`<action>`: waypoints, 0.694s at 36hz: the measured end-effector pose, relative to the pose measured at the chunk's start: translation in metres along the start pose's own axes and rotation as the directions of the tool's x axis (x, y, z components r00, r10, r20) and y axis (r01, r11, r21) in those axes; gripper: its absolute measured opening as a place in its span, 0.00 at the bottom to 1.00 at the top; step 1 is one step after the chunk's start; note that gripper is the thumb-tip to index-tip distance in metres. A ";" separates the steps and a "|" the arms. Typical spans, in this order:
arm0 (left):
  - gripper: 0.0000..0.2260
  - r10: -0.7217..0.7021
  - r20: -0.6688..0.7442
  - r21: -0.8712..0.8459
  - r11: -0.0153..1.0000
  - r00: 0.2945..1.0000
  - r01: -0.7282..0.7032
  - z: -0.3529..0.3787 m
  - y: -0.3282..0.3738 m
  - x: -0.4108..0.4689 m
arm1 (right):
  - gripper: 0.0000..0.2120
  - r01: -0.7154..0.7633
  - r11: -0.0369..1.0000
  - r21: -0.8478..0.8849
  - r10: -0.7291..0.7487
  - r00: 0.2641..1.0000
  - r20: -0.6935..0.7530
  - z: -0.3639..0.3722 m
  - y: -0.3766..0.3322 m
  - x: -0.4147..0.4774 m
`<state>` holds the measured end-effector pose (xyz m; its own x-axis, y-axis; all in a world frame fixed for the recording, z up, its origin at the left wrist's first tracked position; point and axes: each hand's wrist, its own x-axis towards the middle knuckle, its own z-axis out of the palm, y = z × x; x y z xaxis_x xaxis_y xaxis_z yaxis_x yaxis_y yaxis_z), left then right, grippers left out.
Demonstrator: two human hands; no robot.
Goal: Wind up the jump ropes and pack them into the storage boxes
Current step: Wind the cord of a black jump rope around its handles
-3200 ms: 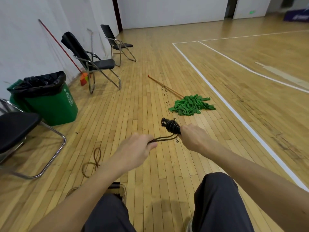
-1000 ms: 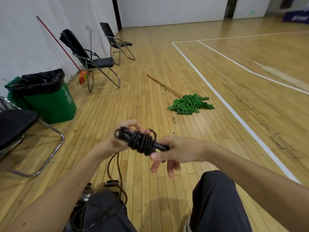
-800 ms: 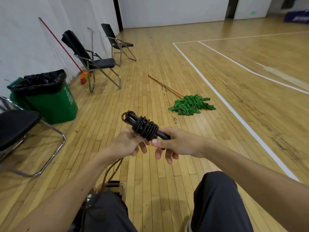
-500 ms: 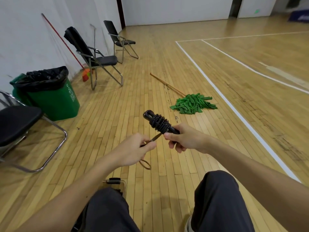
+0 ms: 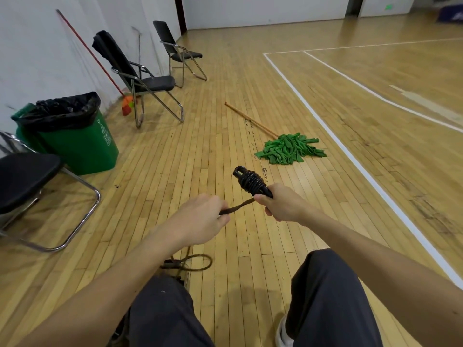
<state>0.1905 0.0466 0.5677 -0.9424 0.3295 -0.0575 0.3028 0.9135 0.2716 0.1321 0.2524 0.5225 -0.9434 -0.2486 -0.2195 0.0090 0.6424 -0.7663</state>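
- Sitting low over a varnished plank floor (image 5: 225,121), a person in dark grey trousers (image 5: 330,296) is showing both bent knees at the bottom of the view. The toe of a white shoe (image 5: 284,334) is peeking out beside the right leg.
- A slack loop (image 5: 198,262) of thin brown cord is lying on the boards just beyond the left knee.
- The left hand (image 5: 200,221) is pinching a free strand (image 5: 236,208), flat and twisted, between thumb and curled fingers, drawing it taut towards the other fist.
- The right hand (image 5: 280,204) is clenching the lower end of the jump rope (image 5: 251,182), which is being held in the air above the floor and tilted up and to the left. Glossy black coils are bunching tightly round its handles, and a ringed tip is sticking out above them.
- A folding chair (image 5: 25,181) with a black padded seat and chromed tube legs is standing at the left edge.
- A green plastic bin (image 5: 75,141) lined with a crinkled black bag is sitting just behind it.
- A mop (image 5: 290,149) with ragged green cloth strips and a wooden pole is lying flat ahead, near a white court line (image 5: 350,156).
- Two more folding chairs (image 5: 142,81) are standing by the white wall (image 5: 37,46), where a red-handled broom (image 5: 87,53) is leaning.
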 end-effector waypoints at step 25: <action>0.28 0.368 -0.206 0.037 0.929 0.907 -0.368 -0.049 -0.030 0.041 | 0.12 0.210 0.977 0.024 -0.145 0.585 0.798 0.002 -0.059 -0.069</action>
<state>0.1364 0.0213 0.6039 -0.7725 0.5856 0.2457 0.6337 0.7361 0.2379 0.1976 0.2307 0.5816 -0.2888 -0.8173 -0.4986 -0.1816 0.5582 -0.8096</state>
